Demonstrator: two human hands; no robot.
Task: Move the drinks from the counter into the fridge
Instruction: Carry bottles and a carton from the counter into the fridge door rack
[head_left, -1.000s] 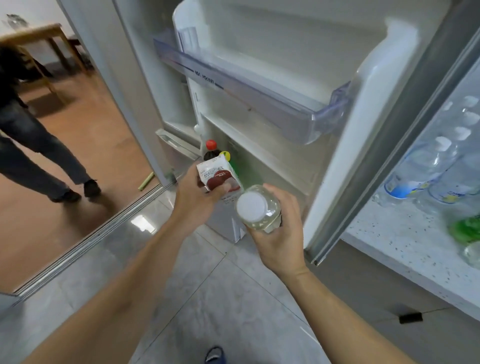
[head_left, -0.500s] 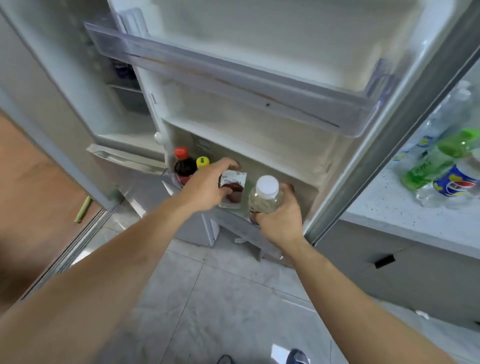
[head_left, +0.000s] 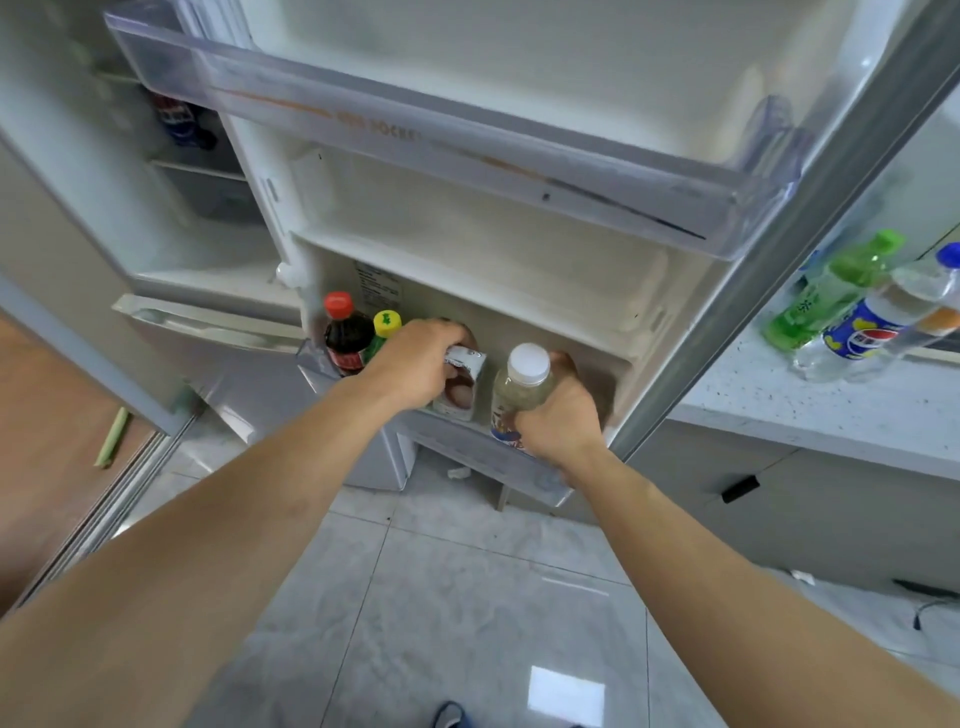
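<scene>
Head view, looking down at an open fridge door (head_left: 519, 93) and two bare forearms reaching into its lowest door shelf (head_left: 524, 470).

The left hand (head_left: 415, 364) grips a small carton (head_left: 460, 387) from above, fingers curled over its folded top. The carton stands upright in the shelf, white with a reddish-brown picture on its front.

The right hand (head_left: 558, 415) wraps around a clear bottle (head_left: 522, 387) of pale cloudy drink with a white cap. The fingers curl round the bottle's far side, the thumb near its label. The bottle stands upright in the same shelf, just right of the carton.

Left of the carton, in the same shelf, stand a dark cola bottle (head_left: 343, 338) with a red cap and a green bottle (head_left: 382, 332) with a yellow cap, touching each other.

Above, a clear plastic door bin (head_left: 426, 135) spans the door. Further left, inside the fridge body, a dark bottle with a blue and red label (head_left: 179, 117) stands on a shelf.

To the right, a speckled white counter (head_left: 810, 400) holds more drinks: a green bottle with a green cap (head_left: 826, 293), a Pepsi bottle (head_left: 865, 330) with a blue and yellow label, and a clear bottle (head_left: 930, 286) with a blue cap, close together.

Grey tiled floor (head_left: 467, 597) lies below.
</scene>
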